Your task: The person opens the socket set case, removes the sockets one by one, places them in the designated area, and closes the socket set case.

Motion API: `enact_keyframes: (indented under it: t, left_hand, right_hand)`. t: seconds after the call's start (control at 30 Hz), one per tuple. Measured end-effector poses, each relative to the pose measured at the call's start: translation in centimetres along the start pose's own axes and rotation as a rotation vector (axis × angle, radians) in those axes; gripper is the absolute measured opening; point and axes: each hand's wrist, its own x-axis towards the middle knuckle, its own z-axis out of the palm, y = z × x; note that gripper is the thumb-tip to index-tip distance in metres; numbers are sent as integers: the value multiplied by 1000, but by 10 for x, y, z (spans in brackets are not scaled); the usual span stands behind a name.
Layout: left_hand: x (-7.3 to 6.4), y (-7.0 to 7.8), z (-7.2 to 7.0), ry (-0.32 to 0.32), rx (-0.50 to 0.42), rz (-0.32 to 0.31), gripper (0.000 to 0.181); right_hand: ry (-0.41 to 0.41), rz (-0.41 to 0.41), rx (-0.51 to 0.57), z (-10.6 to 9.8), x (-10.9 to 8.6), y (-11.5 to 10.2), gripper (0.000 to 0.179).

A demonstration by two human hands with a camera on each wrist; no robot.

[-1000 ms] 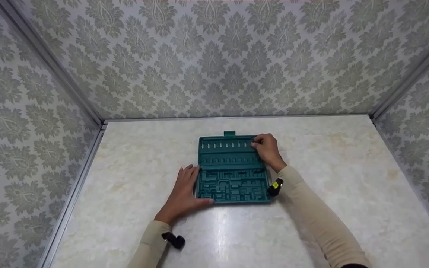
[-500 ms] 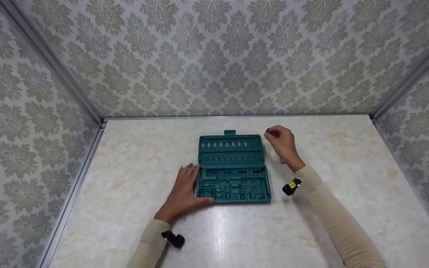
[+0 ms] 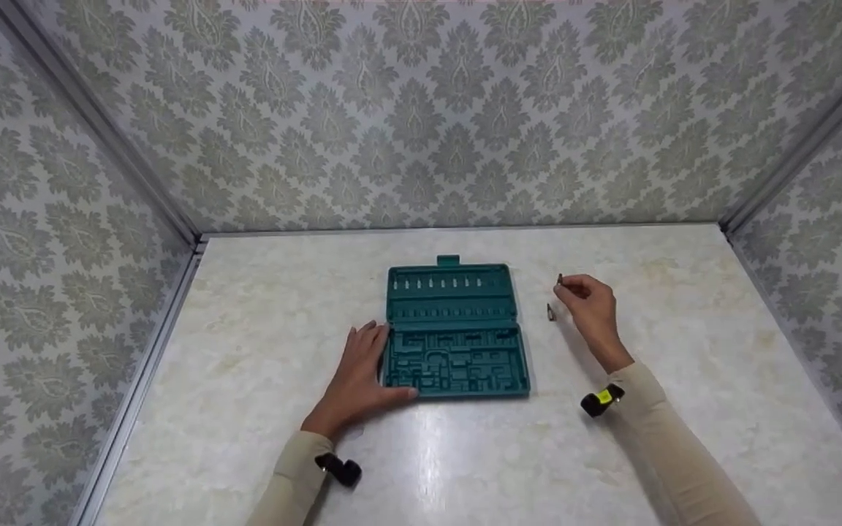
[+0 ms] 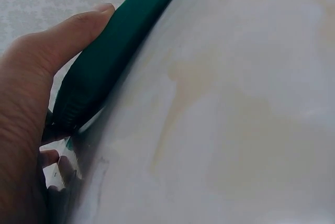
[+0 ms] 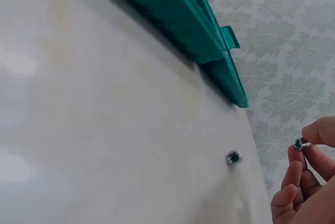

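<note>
A green plastic tool case (image 3: 454,325) lies opened flat on the table, its moulded recesses facing up. Against its near left corner rests my left hand (image 3: 354,383), the fingers extended along the left side and the thumb on the front edge; in the left wrist view the thumb (image 4: 78,33) touches the case wall. To the right of the case, my right hand (image 3: 590,314) pinches a small metal socket (image 5: 299,144) between thumb and fingers, above the table. A second metal socket (image 3: 551,313) stands on the table just left of that hand.
The pale marbled table (image 3: 245,314) extends around the case. Patterned wall panels (image 3: 421,146) rise at the back and both sides. A latch tab (image 3: 448,259) sticks out from the case's far edge.
My right hand has moved away from the case's far right corner, rightwards and then nearer to me, carrying the small socket. The left hand has stayed at the case.
</note>
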Motion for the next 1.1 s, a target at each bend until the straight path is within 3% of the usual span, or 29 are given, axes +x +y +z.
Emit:
enact_keyframes:
  t: [0.33, 0.73, 1.1]
  left_hand:
    - [1, 1, 0, -1, 0, -1, 134]
    - [2, 1, 0, -10, -11, -3, 135]
    - [3, -1, 1, -6, -3, 8, 136]
  right_hand:
    - [127, -17, -83, 3, -20, 17, 18]
    - [194, -122, -192, 5, -29, 35, 10]
    - [212, -125, -297, 13, -33, 37, 12]
